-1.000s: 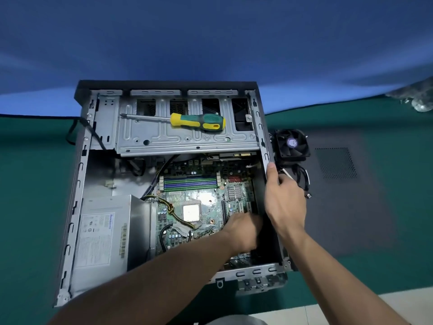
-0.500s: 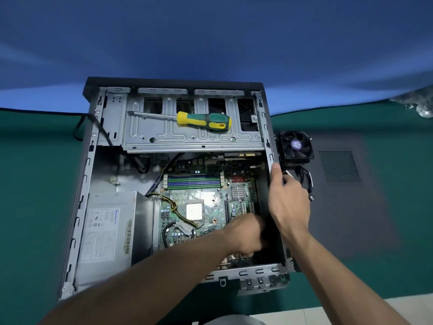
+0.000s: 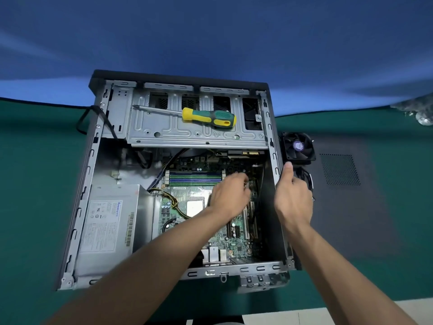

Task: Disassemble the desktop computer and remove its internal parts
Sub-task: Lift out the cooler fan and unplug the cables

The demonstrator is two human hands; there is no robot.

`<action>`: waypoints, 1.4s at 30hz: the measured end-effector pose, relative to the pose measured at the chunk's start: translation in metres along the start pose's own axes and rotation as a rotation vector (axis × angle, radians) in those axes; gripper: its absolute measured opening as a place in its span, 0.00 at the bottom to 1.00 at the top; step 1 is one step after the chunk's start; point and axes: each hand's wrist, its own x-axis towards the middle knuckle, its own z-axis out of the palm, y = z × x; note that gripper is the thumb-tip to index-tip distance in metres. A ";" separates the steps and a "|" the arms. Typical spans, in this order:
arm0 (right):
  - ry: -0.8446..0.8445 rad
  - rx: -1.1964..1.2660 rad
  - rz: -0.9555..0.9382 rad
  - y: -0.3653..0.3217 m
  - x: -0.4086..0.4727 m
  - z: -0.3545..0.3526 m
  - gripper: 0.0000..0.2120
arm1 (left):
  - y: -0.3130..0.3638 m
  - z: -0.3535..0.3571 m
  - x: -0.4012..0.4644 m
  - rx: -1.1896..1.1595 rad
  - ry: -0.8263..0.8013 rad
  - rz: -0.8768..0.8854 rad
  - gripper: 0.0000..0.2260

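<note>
The desktop computer (image 3: 178, 179) lies on its side on the green-covered counter (image 3: 35, 184), side panel off, interior facing up. The motherboard (image 3: 206, 207) sits in the right half of the chassis, the power supply (image 3: 110, 226) in the near-left corner, and the memory modules (image 3: 195, 178) along the far edge of the board. A screwdriver (image 3: 206, 116) rests on the drive cage (image 3: 196, 123). A removed fan (image 3: 298, 147) lies outside, just beside the right chassis wall.

The left hand (image 3: 230, 195) reaches over the centre of the motherboard with fingers bent toward the components near the memory slots; motion blur prevents confirming whether it grips anything. The right hand (image 3: 293, 195) grasps the upper rim of the right chassis wall, thumb up along it, apparently steadying the case.

Handling, by judgement: the chassis is stiff sheet steel, probably heavy, with thin stamped edges; hold it by a folded rim. The motherboard is likely rigid but fragile; take it by its edges, never by components. Memory modules are light; release the end latches, then lift by the short ends. The cables are soft; pull them by the connector.
</note>
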 end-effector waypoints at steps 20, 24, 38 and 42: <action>-0.003 -0.005 -0.004 -0.001 0.000 0.000 0.25 | 0.006 0.023 0.037 0.226 0.150 -0.013 0.10; -0.004 -0.005 -0.008 -0.001 0.000 0.000 0.26 | 0.007 0.024 0.035 0.265 0.094 0.013 0.06; 0.008 -0.021 -0.010 0.000 0.002 0.002 0.27 | -0.001 0.025 0.036 0.191 0.078 0.123 0.09; 0.018 -0.029 -0.025 0.001 0.002 0.002 0.27 | -0.005 0.025 0.038 0.177 0.051 0.117 0.09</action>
